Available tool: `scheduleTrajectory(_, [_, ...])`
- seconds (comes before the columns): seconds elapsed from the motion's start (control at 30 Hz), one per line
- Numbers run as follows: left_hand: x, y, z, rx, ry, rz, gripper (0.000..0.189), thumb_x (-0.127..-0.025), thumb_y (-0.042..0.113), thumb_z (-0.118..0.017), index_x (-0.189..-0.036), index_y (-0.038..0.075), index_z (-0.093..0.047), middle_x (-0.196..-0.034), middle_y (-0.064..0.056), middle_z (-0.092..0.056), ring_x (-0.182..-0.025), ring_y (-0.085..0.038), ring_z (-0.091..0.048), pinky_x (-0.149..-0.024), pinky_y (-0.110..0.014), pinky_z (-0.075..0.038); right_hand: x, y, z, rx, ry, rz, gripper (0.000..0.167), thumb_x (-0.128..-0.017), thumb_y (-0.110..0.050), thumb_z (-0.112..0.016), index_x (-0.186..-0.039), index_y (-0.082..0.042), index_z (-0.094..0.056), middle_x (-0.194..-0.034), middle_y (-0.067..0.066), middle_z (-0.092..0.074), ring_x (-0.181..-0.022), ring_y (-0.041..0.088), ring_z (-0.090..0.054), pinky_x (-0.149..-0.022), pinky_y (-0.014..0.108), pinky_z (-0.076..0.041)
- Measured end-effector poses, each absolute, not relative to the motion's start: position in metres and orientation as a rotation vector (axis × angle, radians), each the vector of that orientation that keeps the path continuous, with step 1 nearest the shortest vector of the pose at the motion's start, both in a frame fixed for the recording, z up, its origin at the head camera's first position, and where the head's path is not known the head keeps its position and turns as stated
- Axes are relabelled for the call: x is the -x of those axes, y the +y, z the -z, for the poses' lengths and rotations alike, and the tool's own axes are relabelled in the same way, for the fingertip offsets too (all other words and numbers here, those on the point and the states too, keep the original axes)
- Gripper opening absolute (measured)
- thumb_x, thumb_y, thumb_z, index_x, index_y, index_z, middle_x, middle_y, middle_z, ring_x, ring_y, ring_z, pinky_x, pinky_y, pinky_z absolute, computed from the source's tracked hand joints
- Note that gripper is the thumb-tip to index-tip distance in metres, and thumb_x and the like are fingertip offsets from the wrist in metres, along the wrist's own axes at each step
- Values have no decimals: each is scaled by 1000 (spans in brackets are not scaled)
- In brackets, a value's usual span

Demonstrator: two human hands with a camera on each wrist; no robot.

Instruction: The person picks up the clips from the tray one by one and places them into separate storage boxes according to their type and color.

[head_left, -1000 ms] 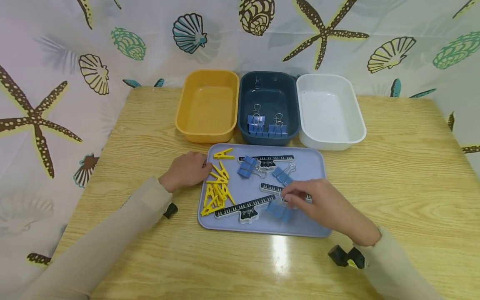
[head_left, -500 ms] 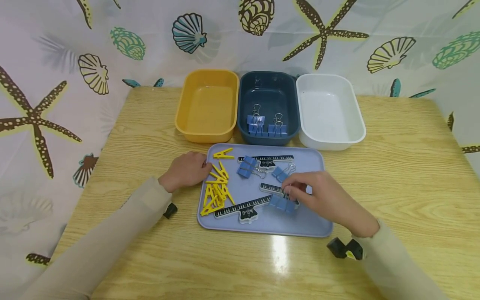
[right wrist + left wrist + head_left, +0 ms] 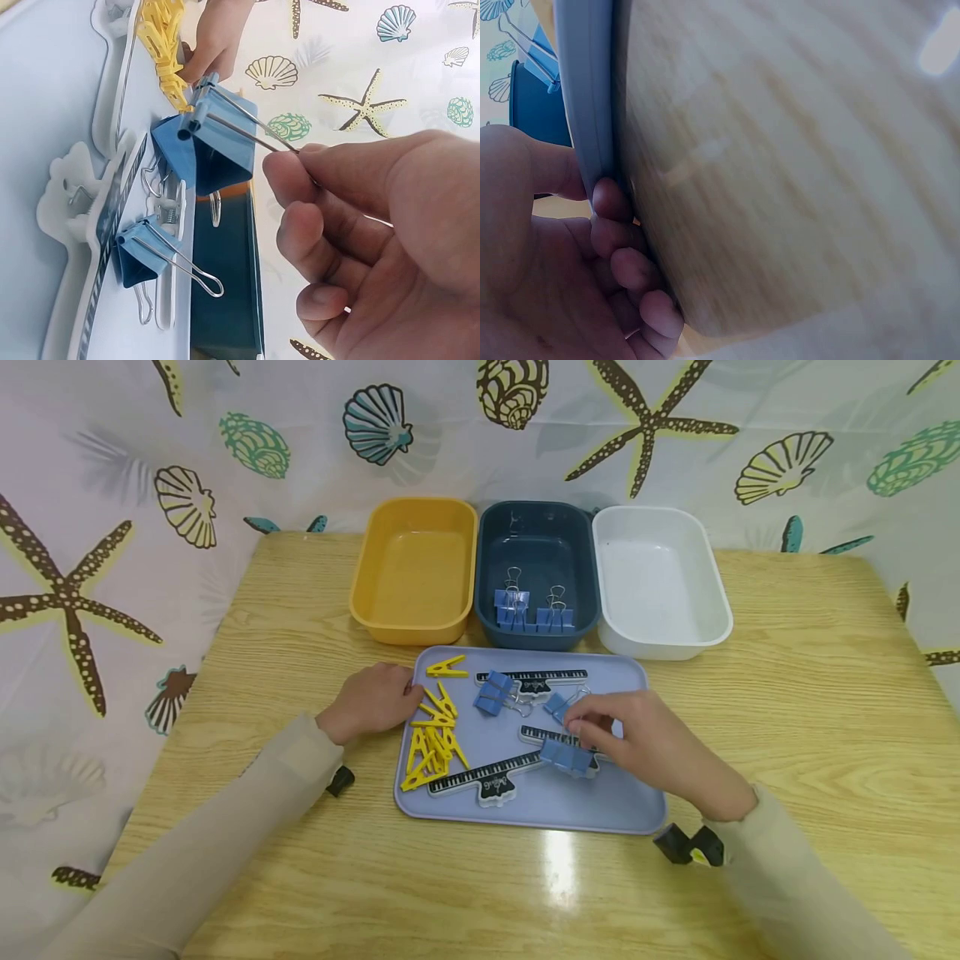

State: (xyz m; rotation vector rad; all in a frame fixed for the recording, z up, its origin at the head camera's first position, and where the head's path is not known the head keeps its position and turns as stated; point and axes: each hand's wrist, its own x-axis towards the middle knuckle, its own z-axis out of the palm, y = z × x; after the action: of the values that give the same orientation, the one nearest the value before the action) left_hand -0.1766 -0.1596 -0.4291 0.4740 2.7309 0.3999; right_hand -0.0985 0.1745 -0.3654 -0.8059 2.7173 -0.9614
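Blue binder clip [image 3: 229, 146] held above the tray [image 3: 600, 806]
Right hand [image 3: 648, 747] — fingers [image 3: 300, 225] pinching its wire handle [image 3: 259, 136]; left hand [image 3: 372, 700] — fingers curled round the tray's edge beside yellow pegs [image 3: 438, 723].

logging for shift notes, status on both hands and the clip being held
Right hand pinching blue clip over tray. Left hand gripping tray edge. Nothing visibly blocking the held clip.

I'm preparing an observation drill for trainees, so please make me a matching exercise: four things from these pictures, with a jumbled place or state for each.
1. left hand
2. yellow clothespins
3. white bin
4. right hand

A. lying on the tray
B. pinching a blue binder clip
C. gripping the tray's edge
D. beside the navy bin

Pairs: 1-C, 2-A, 3-D, 4-B
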Motion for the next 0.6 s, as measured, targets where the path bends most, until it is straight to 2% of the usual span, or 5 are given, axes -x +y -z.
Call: scheduleTrajectory(0.6, [177,-159,428,-457,2714,-404,39,-97,31,-42,-62,15,-44,-59,0,-41,-53,-15,-42,-48,-27,-30,107,174,358,787,2737,877,10,-92,-14,-64,-99,-15,-72,-70,-7,-65,-66,3,-54,-62,22,-45])
